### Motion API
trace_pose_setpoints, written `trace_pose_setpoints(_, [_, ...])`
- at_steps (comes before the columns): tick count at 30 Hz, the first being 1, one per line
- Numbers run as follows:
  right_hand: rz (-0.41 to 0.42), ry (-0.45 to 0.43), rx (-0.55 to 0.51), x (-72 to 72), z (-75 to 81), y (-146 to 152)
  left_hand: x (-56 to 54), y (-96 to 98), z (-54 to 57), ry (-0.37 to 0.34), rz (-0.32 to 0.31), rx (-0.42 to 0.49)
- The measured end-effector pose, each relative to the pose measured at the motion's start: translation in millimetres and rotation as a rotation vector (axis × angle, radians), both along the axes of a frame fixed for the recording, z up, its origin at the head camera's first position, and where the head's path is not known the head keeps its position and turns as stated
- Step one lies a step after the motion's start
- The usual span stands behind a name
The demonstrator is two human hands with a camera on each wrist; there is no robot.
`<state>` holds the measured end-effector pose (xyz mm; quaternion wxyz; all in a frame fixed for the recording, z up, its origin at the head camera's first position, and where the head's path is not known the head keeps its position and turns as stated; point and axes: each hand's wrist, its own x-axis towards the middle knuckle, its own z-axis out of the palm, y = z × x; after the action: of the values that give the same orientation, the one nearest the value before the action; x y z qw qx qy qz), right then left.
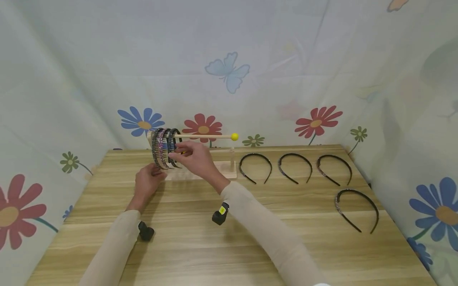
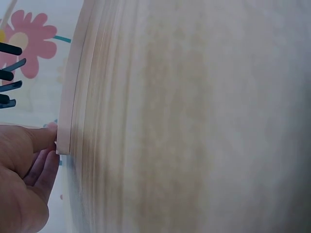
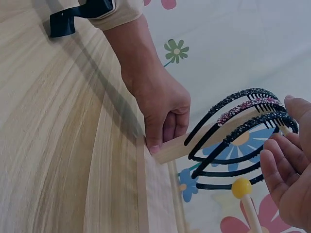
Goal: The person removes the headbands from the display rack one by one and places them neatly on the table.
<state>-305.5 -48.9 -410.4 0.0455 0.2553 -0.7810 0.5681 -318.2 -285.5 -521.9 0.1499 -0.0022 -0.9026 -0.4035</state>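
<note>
At the table's back left, a wooden stand [image 1: 229,174] with an upper rod [image 1: 205,136] ending in a yellow ball [image 1: 234,137] carries black headbands with beaded tops; one is pink-beaded [image 3: 250,103]. My left hand [image 1: 146,180] pinches the left end of the stand's base [image 2: 64,138] between thumb and fingers. My right hand [image 1: 198,159] is beside the rightmost dark-beaded headband [image 3: 248,124], thumb and fingers spread around its edge. In the right wrist view a gap shows between that thumb and the loosely bent fingers. Firm contact with the headband cannot be made out.
Several more headbands lie on the wooden table [image 1: 179,246] to the right: one near the stand [image 1: 240,169], two farther right, and one closer to the front [image 1: 373,206]. A flower-printed curtain [image 1: 272,99] surrounds the table's back and sides.
</note>
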Motion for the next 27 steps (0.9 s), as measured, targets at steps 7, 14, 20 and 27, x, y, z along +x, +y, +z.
trace_pose_setpoints(7, [0.017, -0.065, 0.0, -1.5, -3.1, -8, 0.0, -0.8, 0.1, 0.022, -0.001, -0.011])
trace_pose_setpoints(14, [0.001, -0.059, -0.003, -3.1, -6.2, -13, 0.2, -0.6, -1.3, 0.039, -0.011, -0.002])
trace_pose_setpoints(20, [-0.017, -0.052, -0.003, -1.8, -5.7, -15, -0.7, -1.2, -1.9, 0.034, -0.011, -0.004])
trace_pose_setpoints(27, [-0.026, -0.03, 0.008, -1.8, -4.6, -14, 0.7, -0.5, -0.2, 0.011, -0.002, -0.006])
